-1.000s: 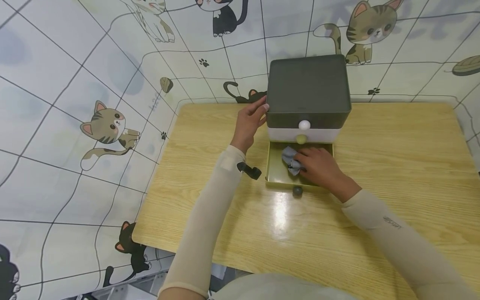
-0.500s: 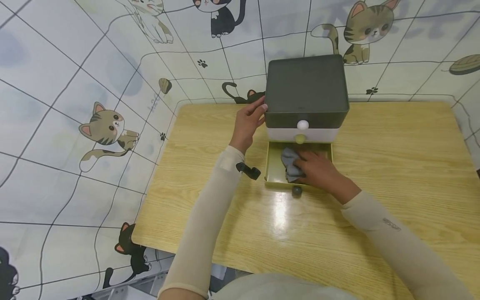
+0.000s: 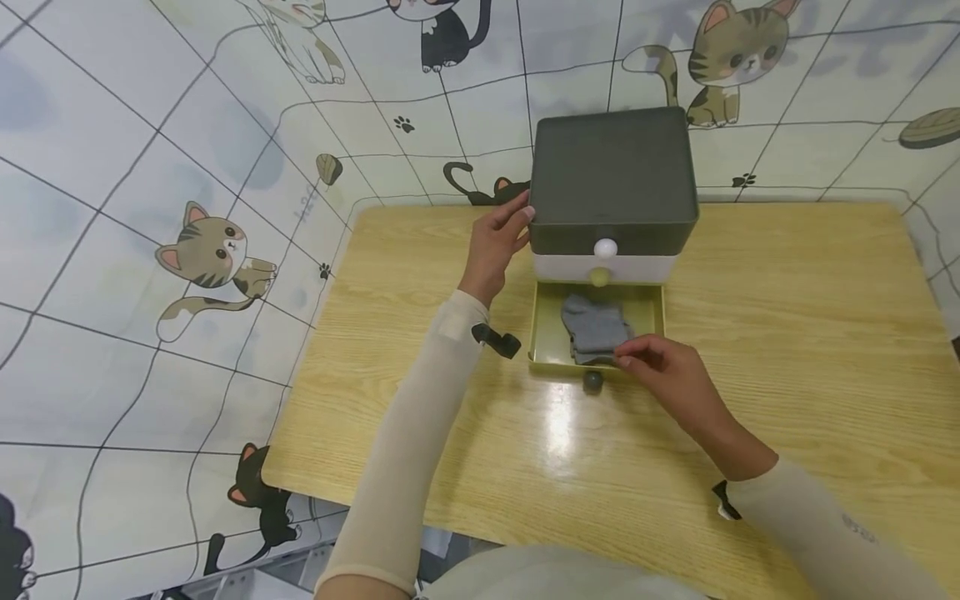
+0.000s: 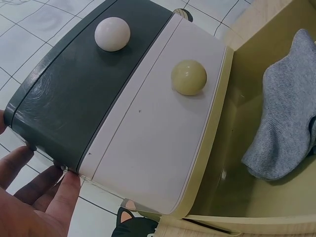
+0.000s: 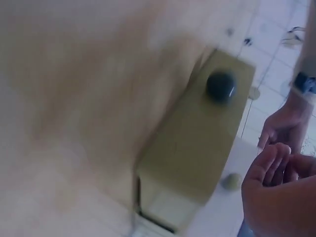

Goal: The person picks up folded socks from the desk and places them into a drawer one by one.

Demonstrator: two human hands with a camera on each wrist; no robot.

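Observation:
A small drawer unit (image 3: 611,167) has a dark grey top, a white drawer front (image 4: 143,118) and a yellow-green bottom drawer (image 3: 547,346) pulled out. Folded grey socks (image 3: 596,327) lie in that drawer, partly seen in the left wrist view as grey knit cloth (image 4: 291,103). My left hand (image 3: 491,250) touches the unit's left side, fingers along the dark upper section. My right hand (image 3: 667,375) is over the drawer's front right corner, thumb and fingertips loosely bent right by the socks' edge. In the right wrist view, nothing shows in its bent fingers (image 5: 269,160).
A dark round knob (image 3: 592,382) stands out from the drawer's front. White (image 3: 605,248) and yellow-green knobs (image 3: 599,276) sit above it. The wooden table (image 3: 810,333) meets a cat-patterned wall (image 3: 825,100) behind and at the left.
The socks went from crumpled under my right hand to lying flatter in the drawer. My right hand drew back toward the front right. My left hand stayed at the unit's side.

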